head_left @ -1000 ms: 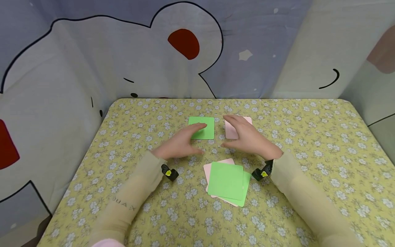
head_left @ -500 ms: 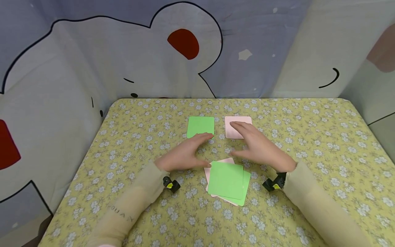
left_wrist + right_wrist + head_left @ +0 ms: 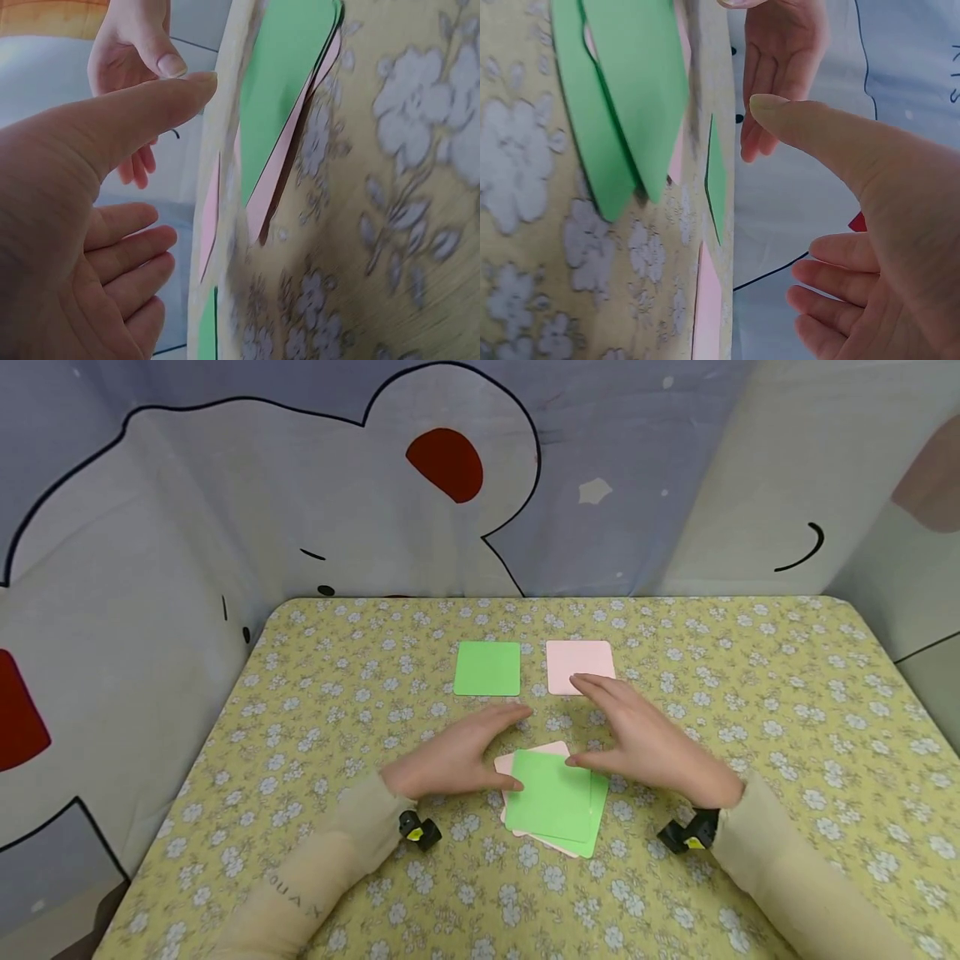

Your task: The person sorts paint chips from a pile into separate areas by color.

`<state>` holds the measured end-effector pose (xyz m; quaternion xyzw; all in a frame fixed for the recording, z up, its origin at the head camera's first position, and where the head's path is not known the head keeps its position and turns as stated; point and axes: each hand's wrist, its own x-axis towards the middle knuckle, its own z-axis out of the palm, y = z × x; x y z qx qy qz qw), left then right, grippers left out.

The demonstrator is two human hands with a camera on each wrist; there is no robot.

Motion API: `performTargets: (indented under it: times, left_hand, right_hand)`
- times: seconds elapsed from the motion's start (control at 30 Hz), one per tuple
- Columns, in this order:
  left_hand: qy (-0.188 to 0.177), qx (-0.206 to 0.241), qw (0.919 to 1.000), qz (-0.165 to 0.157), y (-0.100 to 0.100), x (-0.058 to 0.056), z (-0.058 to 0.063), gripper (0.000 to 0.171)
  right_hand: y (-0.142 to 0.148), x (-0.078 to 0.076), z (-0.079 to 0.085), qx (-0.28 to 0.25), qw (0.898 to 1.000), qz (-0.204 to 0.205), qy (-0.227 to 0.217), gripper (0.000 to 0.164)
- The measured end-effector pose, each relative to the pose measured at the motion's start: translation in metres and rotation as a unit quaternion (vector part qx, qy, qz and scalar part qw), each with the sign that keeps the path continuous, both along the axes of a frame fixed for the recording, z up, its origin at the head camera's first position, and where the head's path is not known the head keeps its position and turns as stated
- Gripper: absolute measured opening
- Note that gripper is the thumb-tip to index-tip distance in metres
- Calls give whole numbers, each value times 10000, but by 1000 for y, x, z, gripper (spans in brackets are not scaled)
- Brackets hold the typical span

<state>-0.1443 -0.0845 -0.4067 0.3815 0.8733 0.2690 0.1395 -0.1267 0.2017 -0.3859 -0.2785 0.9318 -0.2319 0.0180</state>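
Note:
A loose pile of square cards lies near the middle of the table, a green card [image 3: 551,797] uppermost and pink corners poking out beneath. My left hand [image 3: 465,753] hovers over the pile's left edge, thumb and fingers apart, holding nothing. Opposite it, my right hand [image 3: 648,739] is held above the pile's upper right, its fingers also spread from the thumb and holding nothing. Both wrist views show the hands raised over the table, facing each other. Farther back lie a single green card [image 3: 487,668] and, to its right, a pink card [image 3: 577,664] partly covered by my right fingertips.
The table [image 3: 360,693] wears a yellow cloth with white flowers. A printed curtain [image 3: 637,460] hangs behind its far edge and along the sides. Each wrist carries a small black camera [image 3: 420,831] on a strap.
Both hands have drawn back toward me from the two far cards to over the pile, and the right hand has also shifted right. The cards have stayed in place.

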Motion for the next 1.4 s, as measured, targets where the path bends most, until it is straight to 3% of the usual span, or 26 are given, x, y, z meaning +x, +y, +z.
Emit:
performTargets:
  times: [0.47, 0.67, 0.97, 1.4]
  left_hand:
    - [10, -120, 9994, -321, 8, 19, -3, 103]
    - [10, -269, 9991, -328, 10, 24, -5, 109]
    - [-12, -292, 9985, -467, 12, 30, -10, 111]
    - [-35, -321, 9985, -446, 11, 30, -12, 109]
  right_hand:
    - [5, 23, -15, -52, 9998, 179, 37, 111]
    - [4, 33, -20, 2, 9998, 154, -153, 112]
    - [2, 45, -29, -120, 9988, 236, -403, 117]
    - [1, 54, -35, -134, 9987, 299, -402, 116]
